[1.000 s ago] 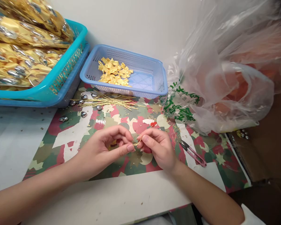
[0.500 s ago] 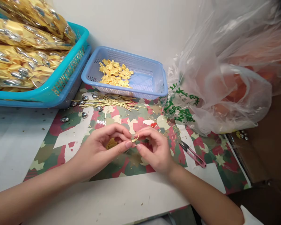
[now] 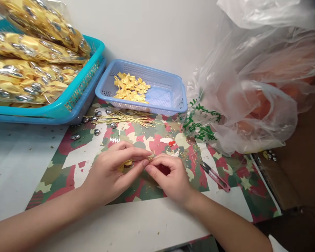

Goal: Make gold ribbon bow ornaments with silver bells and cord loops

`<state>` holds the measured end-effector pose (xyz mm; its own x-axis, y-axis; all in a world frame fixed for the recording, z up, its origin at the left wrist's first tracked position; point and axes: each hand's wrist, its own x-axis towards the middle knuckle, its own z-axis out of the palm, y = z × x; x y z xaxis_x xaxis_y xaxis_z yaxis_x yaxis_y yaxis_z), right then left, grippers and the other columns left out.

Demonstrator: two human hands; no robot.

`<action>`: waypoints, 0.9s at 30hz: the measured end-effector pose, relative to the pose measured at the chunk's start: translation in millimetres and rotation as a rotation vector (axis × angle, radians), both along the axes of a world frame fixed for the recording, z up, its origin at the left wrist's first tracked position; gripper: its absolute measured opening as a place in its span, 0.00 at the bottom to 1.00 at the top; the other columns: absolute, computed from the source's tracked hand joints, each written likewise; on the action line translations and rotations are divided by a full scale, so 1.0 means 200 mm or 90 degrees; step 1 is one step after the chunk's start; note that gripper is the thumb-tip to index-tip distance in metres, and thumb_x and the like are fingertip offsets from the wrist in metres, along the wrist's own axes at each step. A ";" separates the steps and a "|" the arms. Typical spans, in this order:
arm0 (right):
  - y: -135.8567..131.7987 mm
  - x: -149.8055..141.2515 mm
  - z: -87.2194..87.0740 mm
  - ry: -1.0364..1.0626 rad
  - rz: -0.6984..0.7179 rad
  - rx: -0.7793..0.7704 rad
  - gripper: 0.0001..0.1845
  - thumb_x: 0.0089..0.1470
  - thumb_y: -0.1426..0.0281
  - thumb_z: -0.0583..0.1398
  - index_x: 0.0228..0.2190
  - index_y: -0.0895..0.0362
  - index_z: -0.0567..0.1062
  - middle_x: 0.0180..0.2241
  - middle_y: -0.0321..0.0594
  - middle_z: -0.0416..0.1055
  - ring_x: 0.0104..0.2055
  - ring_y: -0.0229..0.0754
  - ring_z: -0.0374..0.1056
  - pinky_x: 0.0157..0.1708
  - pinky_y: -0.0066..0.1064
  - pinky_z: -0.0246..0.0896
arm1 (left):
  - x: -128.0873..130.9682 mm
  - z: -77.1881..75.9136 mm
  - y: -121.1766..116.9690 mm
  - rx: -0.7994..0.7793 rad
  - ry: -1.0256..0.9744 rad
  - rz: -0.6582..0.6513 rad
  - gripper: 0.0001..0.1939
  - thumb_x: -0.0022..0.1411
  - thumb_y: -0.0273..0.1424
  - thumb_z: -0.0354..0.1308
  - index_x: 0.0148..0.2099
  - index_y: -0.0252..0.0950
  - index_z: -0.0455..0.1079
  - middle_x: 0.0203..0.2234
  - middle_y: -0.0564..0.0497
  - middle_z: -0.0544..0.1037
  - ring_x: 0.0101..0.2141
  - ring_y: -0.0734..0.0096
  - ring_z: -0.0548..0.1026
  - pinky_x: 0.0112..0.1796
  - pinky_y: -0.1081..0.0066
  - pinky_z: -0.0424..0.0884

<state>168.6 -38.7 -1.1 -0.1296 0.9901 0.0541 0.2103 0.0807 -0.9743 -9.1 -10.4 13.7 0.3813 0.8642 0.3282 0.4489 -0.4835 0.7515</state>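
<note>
My left hand (image 3: 109, 171) and my right hand (image 3: 174, 176) meet over the camouflage-patterned sheet, fingertips touching. Both are closed in a pinch on a thin gold cord (image 3: 152, 154), mostly hidden by the fingers. Behind my left fingers a yellow ribbon piece (image 3: 127, 163) shows in part; whether it joins the cord I cannot tell. Beyond the hands lie a bundle of gold strands (image 3: 131, 117) and several silver heart-shaped beads (image 3: 97, 132). Pink-handled thread snips (image 3: 215, 176) rest to the right of my right hand.
A blue basket (image 3: 177, 77) at the back holds folded yellow ribbon pieces (image 3: 131, 87). Bagged ribbons with silver beads fill a turquoise basket (image 3: 76, 101) at the left. A large clear plastic bag (image 3: 252, 115) stands at the right. Small red pieces (image 3: 171, 143) and gold scraps lie nearby.
The left fingers have stretched further over the cord and the fingertips have drawn closer together. The gold loop that stood up between them is now mostly covered. The view has shifted slightly.
</note>
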 end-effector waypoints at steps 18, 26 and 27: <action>0.00 0.02 0.04 0.038 0.085 0.047 0.14 0.50 0.72 0.59 0.16 0.53 0.64 0.18 0.33 0.67 0.24 0.38 0.62 0.29 0.32 0.60 | -0.03 0.03 0.05 -0.101 -0.053 -0.003 0.06 0.65 0.28 0.55 0.42 0.42 0.72 0.29 0.55 0.76 0.30 0.70 0.74 0.31 0.71 0.70; 0.00 0.04 0.02 0.123 0.118 0.077 0.13 0.54 0.70 0.57 0.19 0.54 0.65 0.21 0.34 0.68 0.26 0.37 0.63 0.30 0.30 0.61 | -0.03 0.01 0.06 0.046 -0.031 -0.165 0.16 0.62 0.23 0.59 0.51 0.42 0.71 0.45 0.50 0.80 0.47 0.62 0.75 0.50 0.61 0.68; 0.00 0.04 0.02 0.130 0.124 0.081 0.13 0.54 0.70 0.57 0.19 0.54 0.65 0.21 0.35 0.68 0.26 0.37 0.63 0.31 0.30 0.62 | -0.03 0.01 0.06 0.045 -0.033 -0.191 0.15 0.63 0.23 0.58 0.50 0.42 0.72 0.44 0.51 0.82 0.45 0.64 0.76 0.49 0.62 0.68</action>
